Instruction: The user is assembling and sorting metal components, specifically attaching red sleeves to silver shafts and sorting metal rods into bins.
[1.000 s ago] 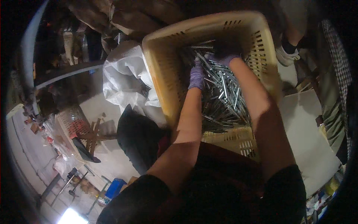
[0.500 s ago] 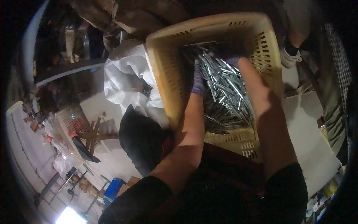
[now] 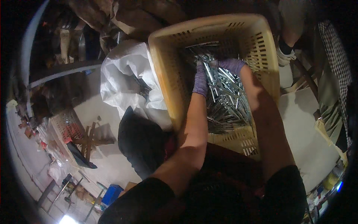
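Both my hands wear purple knitted gloves and are inside a yellow plastic crate (image 3: 163, 71), above a heap of slim, shiny metal rods (image 3: 227, 93). My left hand (image 3: 200, 76) is closed along the left side of a bunch of these rods. From the right, my right hand (image 3: 230, 66) reaches across with bent fingers and closes on the same bunch near its upper end. Its fingertips are partly hidden and blurred. The rods in the bunch point roughly away from me, while those beneath lie in mixed directions.
Against the crate's left side stands an open white sack (image 3: 115, 80) with metal pieces inside. A dark cloth-like shape (image 3: 140, 142) lies below it. Farther left are a wooden stand (image 3: 89, 142) and a blue box (image 3: 112, 194). Another person's foot (image 3: 286, 56) is beyond the crate's right side.
My right hand has come up and left out of the shadow and now shows at the bunch of rods. My left hand stays nearly in place. The view has shifted slightly.
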The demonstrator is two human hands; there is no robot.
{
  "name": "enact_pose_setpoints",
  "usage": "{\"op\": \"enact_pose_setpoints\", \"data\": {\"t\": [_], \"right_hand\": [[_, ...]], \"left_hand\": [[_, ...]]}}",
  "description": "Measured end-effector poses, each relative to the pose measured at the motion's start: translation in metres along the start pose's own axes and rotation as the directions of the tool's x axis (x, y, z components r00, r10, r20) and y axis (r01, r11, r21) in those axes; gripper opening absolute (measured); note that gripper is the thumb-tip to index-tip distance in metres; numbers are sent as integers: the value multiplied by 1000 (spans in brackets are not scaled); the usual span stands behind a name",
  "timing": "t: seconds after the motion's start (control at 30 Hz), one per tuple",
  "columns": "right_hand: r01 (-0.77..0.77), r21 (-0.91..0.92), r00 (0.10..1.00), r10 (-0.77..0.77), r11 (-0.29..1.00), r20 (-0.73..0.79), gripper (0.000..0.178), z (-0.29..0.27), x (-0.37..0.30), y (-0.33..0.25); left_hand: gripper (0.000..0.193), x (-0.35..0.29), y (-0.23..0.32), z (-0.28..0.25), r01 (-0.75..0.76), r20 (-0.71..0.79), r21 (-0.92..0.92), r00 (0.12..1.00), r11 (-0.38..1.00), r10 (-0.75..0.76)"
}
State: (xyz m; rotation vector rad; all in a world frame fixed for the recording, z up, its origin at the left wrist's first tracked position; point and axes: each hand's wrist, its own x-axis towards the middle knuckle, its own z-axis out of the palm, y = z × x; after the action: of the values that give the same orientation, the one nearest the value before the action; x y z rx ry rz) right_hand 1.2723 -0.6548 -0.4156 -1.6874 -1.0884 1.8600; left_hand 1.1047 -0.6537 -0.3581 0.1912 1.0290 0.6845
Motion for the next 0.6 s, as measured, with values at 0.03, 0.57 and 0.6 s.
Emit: {"op": "enact_pose_setpoints", "data": {"t": [0.03, 0.57, 0.6], "right_hand": [[-103, -144, 995, 104, 984, -1, 100, -1, 1, -2], [-4, -54, 969, -10, 999, -247, 79, 45, -105, -65], [-25, -8, 969, 22, 1000, -245, 79, 52, -116, -65]], "left_hand": [[57, 1, 1, -5, 63, -17, 35, 998, 997, -63], [60, -52, -15, 21, 143, -102, 30, 985, 989, -139], [60, -55, -17, 13, 179, -129, 55, 977, 982, -170]]}}
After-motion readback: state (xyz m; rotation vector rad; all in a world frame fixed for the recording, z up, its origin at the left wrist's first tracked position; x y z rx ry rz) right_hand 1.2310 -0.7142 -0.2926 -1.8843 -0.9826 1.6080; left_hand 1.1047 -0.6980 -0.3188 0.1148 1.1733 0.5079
